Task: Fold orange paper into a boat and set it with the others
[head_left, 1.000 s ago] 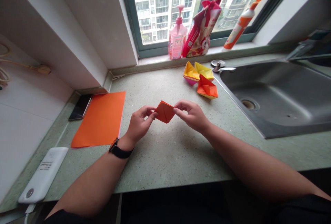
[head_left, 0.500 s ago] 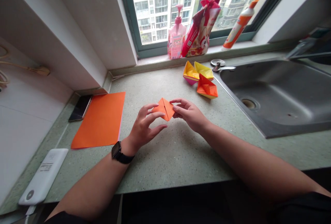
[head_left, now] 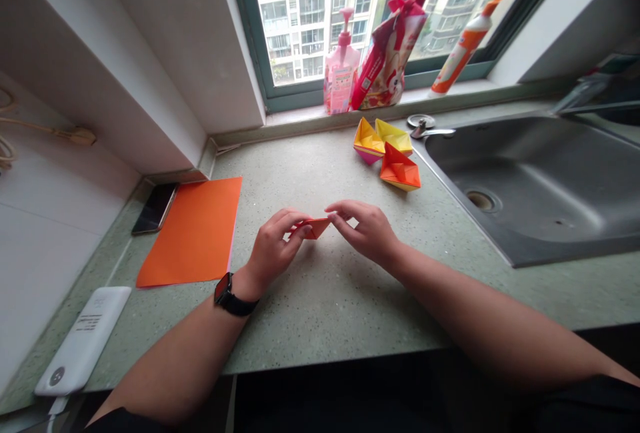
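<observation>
A small folded orange paper (head_left: 317, 227) is tilted nearly edge-on above the counter, its layers pressed into a flat pointed shape. My left hand (head_left: 276, 241) pinches its left end between thumb and fingers; a black watch is on that wrist. At the paper's right corner, the thumb and fingertips of my right hand (head_left: 369, 229) close around the tip. Behind the hands stand three folded paper boats: one yellow and pink (head_left: 369, 141), one pale yellow (head_left: 396, 136), one orange-red with a yellow underside (head_left: 401, 171).
Orange paper sheets (head_left: 193, 233) lie left, beside a dark phone (head_left: 155, 208). A white power bank (head_left: 84, 339) with a cable is near the front left. The steel sink (head_left: 540, 186) is on the right. A pump bottle (head_left: 342, 73), red bag (head_left: 393, 59) and orange-white bottle (head_left: 463, 53) line the sill.
The folded paper has tipped from facing me to nearly edge-on. My left fingers, spread earlier, have closed on its left end. My right hand has shifted slightly down.
</observation>
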A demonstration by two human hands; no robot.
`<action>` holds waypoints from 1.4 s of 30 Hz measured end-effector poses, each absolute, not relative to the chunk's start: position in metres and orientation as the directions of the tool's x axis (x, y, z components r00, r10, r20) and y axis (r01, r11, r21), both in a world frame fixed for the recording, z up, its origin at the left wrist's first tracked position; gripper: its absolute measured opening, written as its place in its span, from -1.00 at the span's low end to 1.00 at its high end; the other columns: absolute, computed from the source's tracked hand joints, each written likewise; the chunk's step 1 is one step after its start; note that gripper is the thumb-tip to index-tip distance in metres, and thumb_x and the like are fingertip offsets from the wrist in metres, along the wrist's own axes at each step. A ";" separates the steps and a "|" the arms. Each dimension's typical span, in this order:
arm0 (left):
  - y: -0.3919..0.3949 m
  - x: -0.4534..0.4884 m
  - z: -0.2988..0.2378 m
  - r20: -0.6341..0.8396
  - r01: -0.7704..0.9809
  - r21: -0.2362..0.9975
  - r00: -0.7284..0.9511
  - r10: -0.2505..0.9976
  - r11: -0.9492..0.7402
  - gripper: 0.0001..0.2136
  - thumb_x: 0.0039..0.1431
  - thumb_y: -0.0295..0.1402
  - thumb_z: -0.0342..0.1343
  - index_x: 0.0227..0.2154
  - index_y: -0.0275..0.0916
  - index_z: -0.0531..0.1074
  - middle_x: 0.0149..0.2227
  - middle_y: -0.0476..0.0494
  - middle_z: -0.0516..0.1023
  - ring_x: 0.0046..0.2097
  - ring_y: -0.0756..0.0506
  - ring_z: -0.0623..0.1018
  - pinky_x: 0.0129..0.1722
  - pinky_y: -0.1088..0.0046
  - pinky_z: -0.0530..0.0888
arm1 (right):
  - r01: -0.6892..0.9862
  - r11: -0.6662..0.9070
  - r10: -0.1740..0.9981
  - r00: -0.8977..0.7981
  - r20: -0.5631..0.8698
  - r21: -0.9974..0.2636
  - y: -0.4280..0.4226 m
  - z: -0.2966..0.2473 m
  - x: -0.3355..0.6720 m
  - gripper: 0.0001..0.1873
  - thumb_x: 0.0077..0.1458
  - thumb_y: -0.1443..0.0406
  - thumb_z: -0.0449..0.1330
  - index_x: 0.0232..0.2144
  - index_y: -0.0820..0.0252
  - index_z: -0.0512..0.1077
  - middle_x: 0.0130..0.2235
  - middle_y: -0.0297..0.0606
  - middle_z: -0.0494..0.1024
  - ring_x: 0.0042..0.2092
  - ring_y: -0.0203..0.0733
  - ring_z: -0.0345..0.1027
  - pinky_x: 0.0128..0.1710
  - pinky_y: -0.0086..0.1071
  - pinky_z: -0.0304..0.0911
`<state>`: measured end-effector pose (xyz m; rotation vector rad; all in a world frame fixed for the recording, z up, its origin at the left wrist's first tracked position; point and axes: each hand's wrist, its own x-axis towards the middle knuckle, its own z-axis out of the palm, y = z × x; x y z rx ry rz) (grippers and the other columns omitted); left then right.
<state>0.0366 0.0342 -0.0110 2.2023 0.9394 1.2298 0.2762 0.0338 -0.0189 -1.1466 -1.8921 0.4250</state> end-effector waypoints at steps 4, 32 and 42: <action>0.029 0.037 -0.007 0.560 0.319 0.668 0.380 0.736 -0.673 -0.87 0.50 -0.40 0.20 -0.01 -0.13 0.63 -0.08 -0.13 0.70 -0.07 -0.11 0.66 -0.10 0.33 0.64 | 0.512 0.715 0.653 -0.248 0.715 -0.475 0.029 -0.014 0.273 -0.87 0.39 0.29 0.27 -0.10 0.01 0.64 -0.21 -0.24 0.62 -0.17 -0.10 0.52 -0.11 -0.20 0.43; 0.027 0.042 0.002 0.569 0.206 0.716 0.381 0.729 -0.667 -0.92 0.38 -0.48 0.31 -0.22 -0.16 0.62 -0.20 -0.08 0.64 -0.14 -0.07 0.63 -0.18 0.43 0.61 | 0.322 0.759 0.650 -0.319 0.689 -0.567 0.022 -0.014 0.264 -0.95 0.35 0.34 0.32 -0.17 0.06 0.55 -0.27 -0.31 0.57 -0.25 -0.20 0.49 -0.23 -0.30 0.43; 0.030 0.041 -0.001 0.497 0.140 0.796 0.403 0.768 -0.589 -0.95 0.42 -0.39 0.27 -0.21 -0.14 0.61 -0.15 -0.12 0.60 -0.08 -0.11 0.60 -0.07 0.34 0.59 | 0.278 0.750 0.662 -0.329 0.674 -0.601 0.022 -0.012 0.265 -0.84 0.27 0.45 0.25 -0.25 0.06 0.48 -0.29 -0.33 0.52 -0.27 -0.20 0.43 -0.25 -0.30 0.40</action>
